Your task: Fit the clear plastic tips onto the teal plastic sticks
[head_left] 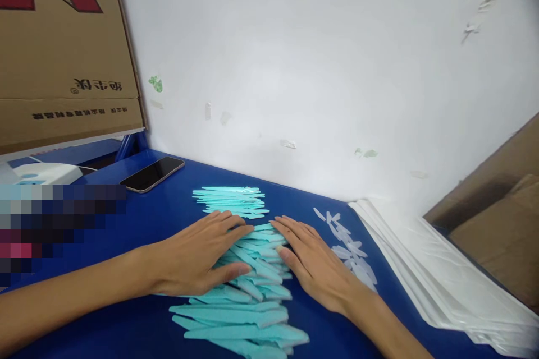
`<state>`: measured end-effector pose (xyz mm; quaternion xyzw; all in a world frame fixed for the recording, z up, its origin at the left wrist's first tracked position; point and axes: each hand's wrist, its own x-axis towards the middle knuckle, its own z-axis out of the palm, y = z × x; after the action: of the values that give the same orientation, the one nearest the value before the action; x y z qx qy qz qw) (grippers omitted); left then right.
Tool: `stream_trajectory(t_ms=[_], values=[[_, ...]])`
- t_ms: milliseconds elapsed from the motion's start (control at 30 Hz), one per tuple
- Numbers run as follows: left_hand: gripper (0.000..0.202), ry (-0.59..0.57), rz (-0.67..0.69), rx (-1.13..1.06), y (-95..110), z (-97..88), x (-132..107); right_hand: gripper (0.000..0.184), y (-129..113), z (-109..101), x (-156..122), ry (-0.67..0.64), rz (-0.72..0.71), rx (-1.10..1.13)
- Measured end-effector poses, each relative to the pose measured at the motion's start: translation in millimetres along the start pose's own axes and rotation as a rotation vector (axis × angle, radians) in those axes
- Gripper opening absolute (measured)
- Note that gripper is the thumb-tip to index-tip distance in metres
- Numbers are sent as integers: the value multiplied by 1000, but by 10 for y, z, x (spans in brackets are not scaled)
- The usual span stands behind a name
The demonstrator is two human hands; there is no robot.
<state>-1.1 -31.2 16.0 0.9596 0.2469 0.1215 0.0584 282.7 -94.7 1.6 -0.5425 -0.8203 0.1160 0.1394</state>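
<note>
A loose pile of turquoise knife-shaped pieces (248,322) lies on the blue table, stretching from the near edge toward the middle. My left hand (210,252) rests on the pile's left side, palm down, thumb apart from the fingers. On the right side, my right hand (314,266) touches the ends of the pieces with its fingers extended. Both hands are open; what lies beneath the palms is hidden. Just beyond my fingertips is a flatter, more even stack of similar turquoise pieces (229,202).
Small translucent strips (351,252) are scattered right of my right hand. White flat sheets or bags (438,269) are stacked along the right edge. A phone (154,174) lies at the back left, below a cardboard box (67,56). A white wall (315,67) bounds the table behind.
</note>
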Motion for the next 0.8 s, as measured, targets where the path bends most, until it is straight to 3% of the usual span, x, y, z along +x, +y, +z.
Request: stream_trajectory(t_ms=[133, 300, 433, 567, 800], values=[[70, -18, 24, -33, -11, -45, -22, 55, -8, -3, -20, 39, -18, -24], [102, -76, 81, -77, 61, -147, -82, 50, -4, -9, -38, 90, -40, -54], [123, -150, 110, -128, 200, -110, -128, 49, -18, -16, -33, 103, -46, -53], [127, -212, 114, -157, 276, 15, -167, 55, -61, -24, -18, 32, -30, -11], [121, -179, 137, -126, 233, 79, -80, 56, -82, -2, -16, 15, -63, -37]])
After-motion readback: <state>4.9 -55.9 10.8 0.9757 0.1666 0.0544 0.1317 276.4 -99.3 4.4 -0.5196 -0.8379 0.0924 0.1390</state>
